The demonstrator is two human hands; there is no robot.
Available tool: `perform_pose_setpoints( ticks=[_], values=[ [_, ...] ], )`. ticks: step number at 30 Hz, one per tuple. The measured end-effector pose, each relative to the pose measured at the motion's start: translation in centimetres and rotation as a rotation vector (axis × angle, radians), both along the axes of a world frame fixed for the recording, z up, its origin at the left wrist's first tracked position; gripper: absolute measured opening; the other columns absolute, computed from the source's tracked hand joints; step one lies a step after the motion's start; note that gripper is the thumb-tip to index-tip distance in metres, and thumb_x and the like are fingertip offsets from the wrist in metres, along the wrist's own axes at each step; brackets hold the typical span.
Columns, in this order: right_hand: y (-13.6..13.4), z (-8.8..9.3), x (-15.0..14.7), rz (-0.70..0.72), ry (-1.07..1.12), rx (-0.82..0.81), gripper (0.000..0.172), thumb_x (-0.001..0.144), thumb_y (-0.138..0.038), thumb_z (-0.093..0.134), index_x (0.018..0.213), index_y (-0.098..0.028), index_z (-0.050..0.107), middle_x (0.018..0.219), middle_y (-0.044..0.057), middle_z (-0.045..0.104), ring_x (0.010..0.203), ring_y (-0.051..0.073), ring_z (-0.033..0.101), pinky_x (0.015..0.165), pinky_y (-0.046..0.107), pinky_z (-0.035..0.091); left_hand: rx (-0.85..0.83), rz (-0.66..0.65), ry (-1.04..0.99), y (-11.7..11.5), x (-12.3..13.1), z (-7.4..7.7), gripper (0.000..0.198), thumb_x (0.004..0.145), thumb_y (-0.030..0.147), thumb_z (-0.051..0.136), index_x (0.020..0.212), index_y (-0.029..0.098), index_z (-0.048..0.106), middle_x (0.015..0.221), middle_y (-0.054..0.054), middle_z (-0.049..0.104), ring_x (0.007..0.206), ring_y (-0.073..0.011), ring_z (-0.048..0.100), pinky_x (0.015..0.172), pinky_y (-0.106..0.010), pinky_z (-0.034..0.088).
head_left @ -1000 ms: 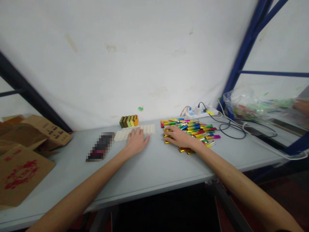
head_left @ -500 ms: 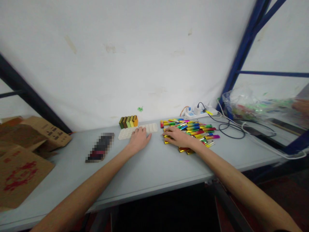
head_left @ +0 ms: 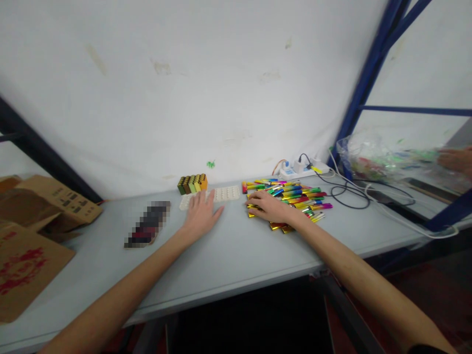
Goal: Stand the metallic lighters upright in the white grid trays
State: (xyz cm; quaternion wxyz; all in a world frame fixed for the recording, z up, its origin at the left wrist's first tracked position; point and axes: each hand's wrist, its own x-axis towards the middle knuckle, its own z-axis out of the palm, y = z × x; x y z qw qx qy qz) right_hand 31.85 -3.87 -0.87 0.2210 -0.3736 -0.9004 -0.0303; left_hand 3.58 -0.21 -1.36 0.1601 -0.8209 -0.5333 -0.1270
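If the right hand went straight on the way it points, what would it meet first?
Probably the white tray, at its right end, just left of the colourful pile under the right hand; hand height is unclear.

The tray (head_left: 226, 193) lies left of the piled sticks (head_left: 296, 193).

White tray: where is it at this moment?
In the head view, the tray lies centrally, partly hidden by the left hand, just left of the colourful pile.
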Motion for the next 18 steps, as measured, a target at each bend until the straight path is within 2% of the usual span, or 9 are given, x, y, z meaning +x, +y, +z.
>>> perform_pose_setpoints(
  ticks=[2, 4, 8, 10, 13, 15, 18],
  values=[
    [0.0, 0.0, -0.1, 0.003, 0.014, -0.008, 0.029, 0.103, -0.034, 0.054, 0.12, -0.016, 0.071, 0.123, 0.017, 0.065, 0.119, 0.028, 0.059, 0.105, 0.047, 0.048, -0.074, 0.068, 0.053, -0.9, -1.3, 0.1, 0.069, 0.102, 0.053, 0.041, 0.151, 0.004, 0.041, 0.15, -0.03, 0.047, 0.141, -0.0454, 0.042, 0.114, -0.06, 0.033],
    [0.1, 0.2, -0.1, 0.005, 0.035, -0.013, 0.029, 0.104, -0.034, 0.053, 0.119, -0.016, 0.071, 0.123, 0.017, 0.065, 0.12, 0.028, 0.059, 0.105, 0.047, 0.048, -0.143, 0.091, 0.087, -2.2, -2.6, 0.3, 0.066, 0.103, 0.051, 0.04, 0.149, 0.004, 0.045, 0.149, -0.03, 0.049, 0.139, -0.0455, 0.046, 0.111, -0.061, 0.037],
    [0.5, 0.7, 0.4, -0.034, 0.052, 0.011, 0.028, 0.103, -0.031, 0.054, 0.116, -0.015, 0.073, 0.12, 0.017, 0.069, 0.117, 0.029, 0.062, 0.104, 0.048, 0.049, -0.157, -0.007, 0.123, -5.4, -3.5, 1.1, 0.054, 0.103, 0.042, 0.044, 0.146, 0.011, 0.052, 0.142, -0.025, 0.057, 0.131, -0.0411, 0.053, 0.106, -0.056, 0.044],
    [0.7, 1.0, 1.1, -0.088, 0.049, 0.043, 0.028, 0.102, -0.029, 0.054, 0.117, -0.014, 0.073, 0.121, 0.018, 0.069, 0.121, 0.031, 0.061, 0.106, 0.05, 0.048, -0.187, -0.095, 0.141, -6.7, -2.9, 1.8, 0.044, 0.103, 0.034, 0.045, 0.143, 0.019, 0.057, 0.131, -0.019, 0.065, 0.12, -0.0369, 0.06, 0.1, -0.054, 0.049],
    [0.7, 1.3, 2.2, -0.177, 0.045, 0.069, 0.028, 0.102, -0.027, 0.054, 0.117, -0.013, 0.073, 0.124, 0.02, 0.068, 0.126, 0.033, 0.059, 0.106, 0.052, 0.048, -0.283, -0.305, 0.129, -7.5, -1.0, 2.7, 0.039, 0.102, 0.025, 0.045, 0.137, 0.022, 0.062, 0.117, -0.014, 0.068, 0.108, -0.0294, 0.062, 0.098, -0.046, 0.051],
    [0.7, 1.4, 2.7, -0.215, 0.045, 0.063, 0.028, 0.102, -0.026, 0.053, 0.116, -0.013, 0.073, 0.122, 0.02, 0.068, 0.122, 0.032, 0.062, 0.103, 0.051, 0.05, -0.305, -0.433, 0.097, -7.4, 0.4, 2.8, 0.038, 0.103, 0.026, 0.047, 0.138, 0.024, 0.062, 0.115, -0.012, 0.067, 0.107, -0.0271, 0.061, 0.098, -0.044, 0.052],
    [0.8, 1.4, 3.0, -0.226, 0.04, 0.043, 0.027, 0.102, -0.027, 0.053, 0.115, -0.014, 0.073, 0.119, 0.019, 0.069, 0.116, 0.03, 0.064, 0.101, 0.048, 0.051, -0.228, -0.474, 0.057, -6.5, 2.2, 2.5, 0.037, 0.101, 0.026, 0.051, 0.137, 0.027, 0.063, 0.123, -0.013, 0.063, 0.115, -0.0285, 0.059, 0.1, -0.046, 0.051]
  ],
)
